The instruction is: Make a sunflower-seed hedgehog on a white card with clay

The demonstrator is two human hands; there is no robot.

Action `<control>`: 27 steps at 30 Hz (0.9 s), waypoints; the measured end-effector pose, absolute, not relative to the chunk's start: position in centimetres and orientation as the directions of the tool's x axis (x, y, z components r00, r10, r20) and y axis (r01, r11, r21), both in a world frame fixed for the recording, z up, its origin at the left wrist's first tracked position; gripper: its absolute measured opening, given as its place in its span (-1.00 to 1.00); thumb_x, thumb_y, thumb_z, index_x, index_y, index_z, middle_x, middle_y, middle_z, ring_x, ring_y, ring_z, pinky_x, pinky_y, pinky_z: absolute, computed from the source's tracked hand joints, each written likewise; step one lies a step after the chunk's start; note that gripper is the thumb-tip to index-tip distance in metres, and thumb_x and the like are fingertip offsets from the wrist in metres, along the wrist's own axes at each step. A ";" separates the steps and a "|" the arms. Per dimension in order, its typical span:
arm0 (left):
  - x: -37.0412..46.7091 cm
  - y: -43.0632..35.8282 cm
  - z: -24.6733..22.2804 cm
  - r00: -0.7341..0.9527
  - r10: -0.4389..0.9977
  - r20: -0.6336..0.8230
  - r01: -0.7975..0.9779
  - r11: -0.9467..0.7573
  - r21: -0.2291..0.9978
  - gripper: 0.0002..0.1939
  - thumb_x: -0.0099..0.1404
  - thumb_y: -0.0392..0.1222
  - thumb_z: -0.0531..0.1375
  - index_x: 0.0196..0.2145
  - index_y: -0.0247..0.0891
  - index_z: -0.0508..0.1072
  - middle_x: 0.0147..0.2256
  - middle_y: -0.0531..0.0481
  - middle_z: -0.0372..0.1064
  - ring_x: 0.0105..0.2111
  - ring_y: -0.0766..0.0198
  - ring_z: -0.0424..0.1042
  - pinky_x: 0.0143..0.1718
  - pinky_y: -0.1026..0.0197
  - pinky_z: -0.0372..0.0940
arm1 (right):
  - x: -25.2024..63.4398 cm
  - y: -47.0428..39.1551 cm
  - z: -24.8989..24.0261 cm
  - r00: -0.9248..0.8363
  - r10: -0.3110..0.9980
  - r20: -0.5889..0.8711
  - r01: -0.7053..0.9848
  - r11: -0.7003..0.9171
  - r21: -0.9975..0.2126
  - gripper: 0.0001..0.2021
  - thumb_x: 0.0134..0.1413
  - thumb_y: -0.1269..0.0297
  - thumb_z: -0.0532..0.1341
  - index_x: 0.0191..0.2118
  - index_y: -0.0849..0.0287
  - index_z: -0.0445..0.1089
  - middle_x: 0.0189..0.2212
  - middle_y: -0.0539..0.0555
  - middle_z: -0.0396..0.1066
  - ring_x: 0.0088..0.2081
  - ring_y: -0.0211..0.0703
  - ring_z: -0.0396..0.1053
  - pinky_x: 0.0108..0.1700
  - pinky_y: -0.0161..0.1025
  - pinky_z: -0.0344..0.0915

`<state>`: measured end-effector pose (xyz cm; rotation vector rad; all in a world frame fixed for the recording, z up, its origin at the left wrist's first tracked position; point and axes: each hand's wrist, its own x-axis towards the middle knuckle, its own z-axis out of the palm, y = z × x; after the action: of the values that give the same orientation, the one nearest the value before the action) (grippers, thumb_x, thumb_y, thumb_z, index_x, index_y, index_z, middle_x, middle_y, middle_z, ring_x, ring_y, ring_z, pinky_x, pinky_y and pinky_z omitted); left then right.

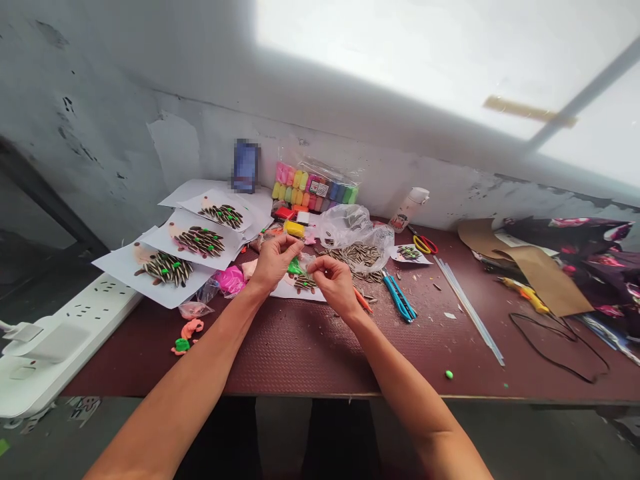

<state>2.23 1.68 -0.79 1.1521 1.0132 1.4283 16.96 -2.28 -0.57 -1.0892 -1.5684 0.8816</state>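
Between my two hands is a small clear plastic bag with green clay (295,267) in it. My left hand (276,261) is closed in a pinch at the bag's left side. My right hand (334,283) pinches the plastic at its right side, thumb and fingertips together. Just under them lies a white card (285,291) with dark striped seeds stuck on it, partly hidden by the hands. Behind my right hand, a heap of striped sunflower seeds (357,257) spills out of a clear plastic bag (350,227).
Finished-looking seed hedgehog cards (170,270) overlap at left, near a white power strip (75,337). A blue cutter (399,298), scissors (425,243), glue sticks (470,310) and a corded glue gun (530,295) lie at right. Coloured clay packs (315,190) and a bottle (409,210) stand behind.
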 end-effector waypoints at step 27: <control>2.2 2.9 -2.5 -0.133 0.966 0.221 -0.054 -0.230 0.972 -0.74 0.17 -0.01 0.24 -0.47 -0.26 0.39 -0.56 0.10 0.29 -0.56 0.36 0.22 -0.55 0.32 0.10 | 16.9 -2.3 -1.0 -0.133 0.946 0.295 0.188 0.316 -0.930 -0.84 0.06 0.18 0.30 -0.30 0.14 0.54 -0.40 0.00 0.40 -0.50 -0.33 0.15 -0.49 -0.33 0.12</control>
<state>2.20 2.90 -2.50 1.2600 1.1328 1.5036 16.93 -2.25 -1.00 -1.0657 -1.5688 0.9381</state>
